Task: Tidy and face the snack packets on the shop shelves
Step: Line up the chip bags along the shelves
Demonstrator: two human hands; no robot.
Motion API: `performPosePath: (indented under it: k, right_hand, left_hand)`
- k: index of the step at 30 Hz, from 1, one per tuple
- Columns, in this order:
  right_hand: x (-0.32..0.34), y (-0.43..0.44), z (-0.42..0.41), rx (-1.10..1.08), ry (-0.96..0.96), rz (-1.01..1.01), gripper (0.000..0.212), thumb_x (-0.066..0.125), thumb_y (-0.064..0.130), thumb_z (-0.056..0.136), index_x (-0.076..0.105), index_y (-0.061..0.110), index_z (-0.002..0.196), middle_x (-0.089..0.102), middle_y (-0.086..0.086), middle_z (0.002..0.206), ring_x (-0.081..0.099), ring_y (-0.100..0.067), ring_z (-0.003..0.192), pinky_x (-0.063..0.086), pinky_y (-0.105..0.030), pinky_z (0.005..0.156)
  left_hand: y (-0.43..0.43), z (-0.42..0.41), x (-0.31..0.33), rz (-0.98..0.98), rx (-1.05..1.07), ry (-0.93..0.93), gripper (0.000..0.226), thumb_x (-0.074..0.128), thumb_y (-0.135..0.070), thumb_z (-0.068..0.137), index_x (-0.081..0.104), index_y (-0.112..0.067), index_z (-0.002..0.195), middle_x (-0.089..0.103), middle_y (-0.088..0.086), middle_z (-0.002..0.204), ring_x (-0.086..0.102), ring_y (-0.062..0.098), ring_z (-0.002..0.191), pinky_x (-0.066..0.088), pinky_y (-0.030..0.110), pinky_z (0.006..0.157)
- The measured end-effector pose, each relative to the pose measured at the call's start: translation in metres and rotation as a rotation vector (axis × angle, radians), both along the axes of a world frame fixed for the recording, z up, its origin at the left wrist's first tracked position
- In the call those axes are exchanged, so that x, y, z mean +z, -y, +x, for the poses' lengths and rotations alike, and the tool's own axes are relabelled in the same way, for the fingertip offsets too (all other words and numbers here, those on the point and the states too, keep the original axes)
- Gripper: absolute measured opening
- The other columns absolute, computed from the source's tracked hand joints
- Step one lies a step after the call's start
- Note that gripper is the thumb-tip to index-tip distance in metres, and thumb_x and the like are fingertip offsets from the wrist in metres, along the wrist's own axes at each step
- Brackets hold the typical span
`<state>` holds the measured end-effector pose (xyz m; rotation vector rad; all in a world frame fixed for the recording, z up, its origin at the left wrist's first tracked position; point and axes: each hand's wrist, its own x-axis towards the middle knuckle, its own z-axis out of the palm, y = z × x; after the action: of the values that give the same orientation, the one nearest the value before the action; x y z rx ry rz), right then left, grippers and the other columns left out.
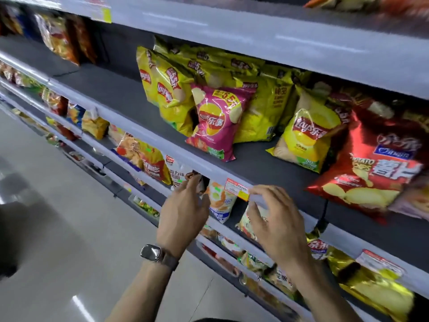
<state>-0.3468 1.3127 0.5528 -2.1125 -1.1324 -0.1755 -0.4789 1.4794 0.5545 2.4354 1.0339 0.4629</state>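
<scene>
The floor (69,205) at the left is of smooth grey tiles and it is glossy, with a bright streak of light (80,307) in the near part. At the left edge lies a dark blurred shape (11,228); I cannot tell what it is. On the shelf rail (162,145) in the middle sits a price label (236,189), red and white with a yellow corner. A second label (380,263) of the same kind sits further right on the same rail. Between the two labels a thin black piece (323,214) hangs over the rail. On the upper rail (232,26), far left, is a yellow label (104,13), blurred. In the near centre is a wristwatch (151,252) with a dark rounded face and a grey band (169,261).
</scene>
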Motion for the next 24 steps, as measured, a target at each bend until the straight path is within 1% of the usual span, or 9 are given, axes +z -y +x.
performPosePath:
  k: [5,8,11,13,15,17,19,21,24]
  right_hand:
    - [0.029,-0.010,0.028,-0.274,-0.179,0.285,0.046,0.067,0.017,0.096,0.055,0.019,0.141,0.051,0.008,0.148,0.044,-0.014,0.141,0.036,-0.034,0.116]
    - [0.038,-0.016,0.047,-0.411,-0.332,0.289,0.075,0.068,0.025,0.096,0.029,0.015,0.160,0.028,0.000,0.166,0.025,-0.017,0.153,0.025,-0.037,0.125]
    - [0.040,-0.025,0.069,-0.490,-0.422,0.319,0.100,0.073,0.033,0.089,0.010,0.008,0.163,0.018,-0.010,0.170,0.019,-0.025,0.156,0.020,-0.046,0.127]
    - [0.046,-0.032,0.080,-0.527,-0.494,0.351,0.114,0.075,0.040,0.078,0.007,0.007,0.163,0.022,-0.011,0.168,0.024,-0.027,0.154,0.023,-0.043,0.125]
    - [0.050,-0.038,0.091,-0.539,-0.554,0.405,0.107,0.082,0.035,0.075,0.021,0.009,0.159,0.046,-0.007,0.150,0.042,-0.027,0.142,0.035,-0.034,0.113]
    - [0.051,-0.043,0.100,-0.551,-0.579,0.405,0.094,0.087,0.032,0.071,0.036,0.014,0.149,0.058,-0.002,0.129,0.054,-0.028,0.128,0.040,-0.032,0.100]
    - [0.049,-0.047,0.105,-0.580,-0.564,0.386,0.106,0.090,0.041,0.064,0.036,0.013,0.150,0.055,-0.007,0.139,0.050,-0.032,0.132,0.041,-0.039,0.108]
    - [0.048,-0.050,0.109,-0.607,-0.551,0.353,0.116,0.091,0.043,0.067,0.028,0.008,0.157,0.043,-0.015,0.152,0.038,-0.037,0.141,0.035,-0.047,0.116]
    - [0.047,-0.054,0.115,-0.632,-0.599,0.314,0.119,0.090,0.048,0.071,0.021,0.007,0.160,0.032,-0.018,0.159,0.028,-0.040,0.147,0.031,-0.050,0.119]
  left_hand:
    - [-0.043,0.043,0.033,0.011,-0.030,0.275,0.084,0.069,-0.038,0.096,0.024,-0.016,0.163,0.046,0.012,0.151,0.045,0.034,0.138,0.045,0.048,0.105]
    - [-0.065,0.068,0.038,-0.072,-0.047,0.356,0.106,0.078,-0.048,0.087,0.017,-0.012,0.165,0.037,0.015,0.155,0.035,0.038,0.145,0.037,0.051,0.117]
    - [-0.077,0.089,0.044,-0.166,-0.050,0.409,0.126,0.086,-0.057,0.075,0.013,-0.009,0.165,0.034,0.018,0.156,0.029,0.039,0.148,0.030,0.054,0.122]
    - [-0.081,0.100,0.047,-0.232,-0.050,0.405,0.133,0.090,-0.059,0.070,0.010,-0.010,0.165,0.032,0.016,0.160,0.028,0.038,0.149,0.030,0.053,0.123]
    - [-0.086,0.107,0.046,-0.291,-0.064,0.411,0.135,0.091,-0.063,0.064,0.015,-0.013,0.164,0.040,0.013,0.156,0.039,0.036,0.144,0.038,0.053,0.120]
    - [-0.093,0.111,0.040,-0.308,-0.076,0.446,0.129,0.086,-0.072,0.055,0.030,-0.017,0.157,0.055,0.007,0.144,0.056,0.031,0.130,0.051,0.052,0.108]
    - [-0.096,0.112,0.038,-0.308,-0.080,0.465,0.120,0.086,-0.071,0.056,0.036,-0.017,0.151,0.059,0.004,0.139,0.062,0.028,0.123,0.056,0.051,0.101]
    - [-0.093,0.109,0.041,-0.290,-0.083,0.492,0.113,0.088,-0.065,0.060,0.038,-0.016,0.148,0.061,0.005,0.137,0.063,0.029,0.121,0.056,0.052,0.098]
    - [-0.093,0.105,0.041,-0.261,-0.076,0.554,0.110,0.084,-0.068,0.057,0.039,-0.020,0.145,0.062,0.003,0.135,0.064,0.028,0.119,0.058,0.053,0.096]
